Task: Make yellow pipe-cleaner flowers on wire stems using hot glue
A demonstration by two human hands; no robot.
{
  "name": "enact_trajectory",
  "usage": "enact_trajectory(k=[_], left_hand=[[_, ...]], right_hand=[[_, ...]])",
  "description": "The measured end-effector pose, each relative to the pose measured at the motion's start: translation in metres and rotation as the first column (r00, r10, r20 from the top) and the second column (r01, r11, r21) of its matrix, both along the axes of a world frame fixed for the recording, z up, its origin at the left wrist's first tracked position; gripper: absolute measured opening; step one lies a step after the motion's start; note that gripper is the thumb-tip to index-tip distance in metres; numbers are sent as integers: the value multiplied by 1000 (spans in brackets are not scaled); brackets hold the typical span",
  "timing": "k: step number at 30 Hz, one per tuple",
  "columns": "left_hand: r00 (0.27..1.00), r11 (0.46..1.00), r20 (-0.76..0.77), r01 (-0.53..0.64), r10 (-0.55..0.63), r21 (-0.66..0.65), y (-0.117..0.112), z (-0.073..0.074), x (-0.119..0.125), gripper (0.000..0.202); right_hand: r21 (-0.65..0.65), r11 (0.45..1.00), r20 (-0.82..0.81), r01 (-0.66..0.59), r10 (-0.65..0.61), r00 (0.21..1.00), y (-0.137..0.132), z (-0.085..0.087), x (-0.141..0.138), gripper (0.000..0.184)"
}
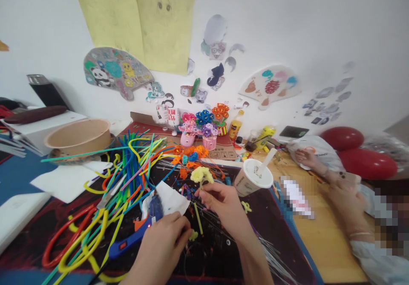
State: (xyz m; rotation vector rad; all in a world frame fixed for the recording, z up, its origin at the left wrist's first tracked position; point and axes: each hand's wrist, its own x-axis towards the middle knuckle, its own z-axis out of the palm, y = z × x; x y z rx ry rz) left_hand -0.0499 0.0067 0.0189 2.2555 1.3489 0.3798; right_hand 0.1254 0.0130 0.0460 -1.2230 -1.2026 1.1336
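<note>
Between the thumb and fingers of my right hand is a pale yellow pipe-cleaner flower, held upright by its underside. My left hand is low over the dark mat, its fingers pinched together at a small yellow-green pipe-cleaner piece, mostly hidden by the fingertips. Just left of that hand lies a blue glue gun with a lit red switch, its nozzle end by a crumpled white paper. A yellow-green stem lies on the mat between my hands. Another small yellow piece rests right of my right wrist.
Coloured pipe cleaners and large scissors spread over the left. Orange pipe-cleaner flowers lie ahead, with finished potted flowers behind. A lidded cup stands at right. Another person's hand holds a phone beyond it.
</note>
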Motion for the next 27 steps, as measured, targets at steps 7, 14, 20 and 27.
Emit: enact_trajectory(k=[7, 14, 20, 27], left_hand=[[987, 977, -136, -51, 81, 209, -2, -1, -22, 33], [915, 930, -363, -32, 174, 366, -5, -24, -90, 42], [905, 957, -372, -106, 205, 270, -7, -34, -90, 38], [954, 916, -232, -85, 188, 391, 0, -65, -107, 34]], right_hand=[[-4, 999, 13, 33, -33, 999, -3, -3, 3, 27], [11, 999, 28, 30, -31, 999, 1, -3, -3, 23], [-5, 1000, -52, 2, -2, 999, 3, -8, -19, 27], [-74, 997, 74, -13, 18, 997, 10, -42, -41, 28]])
